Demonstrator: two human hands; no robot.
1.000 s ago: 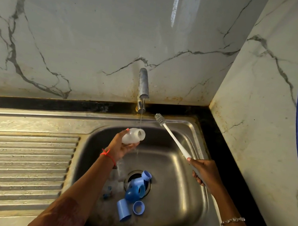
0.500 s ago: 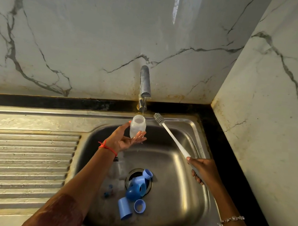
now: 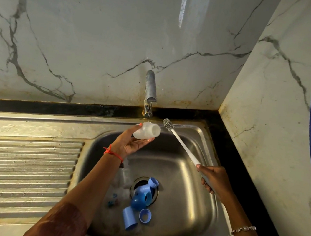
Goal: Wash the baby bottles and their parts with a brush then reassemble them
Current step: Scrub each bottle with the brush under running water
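Frosted cylindrical bottle point(image 3: 147, 130) pinched in left hand point(image 3: 130, 144); slim white bristle-tipped brush point(image 3: 182, 146) gripped in right hand point(image 3: 215, 181)

I see a steel sink point(image 3: 188, 128) with a ribbed drainboard point(image 3: 22, 170) on its left side and a deep basin on its right. Blue bottle parts cluster at the drain point(image 3: 138, 183) in the basin. A rounded blue piece point(image 3: 139, 198) sits over the opening, with a small collar point(image 3: 153, 182) at its far edge. Toward the front edge a blue cap point(image 3: 129, 218) lies on its side, a blue ring point(image 3: 145, 216) just beside it. Left of the drain lies something clear point(image 3: 122, 184) I can't make out.
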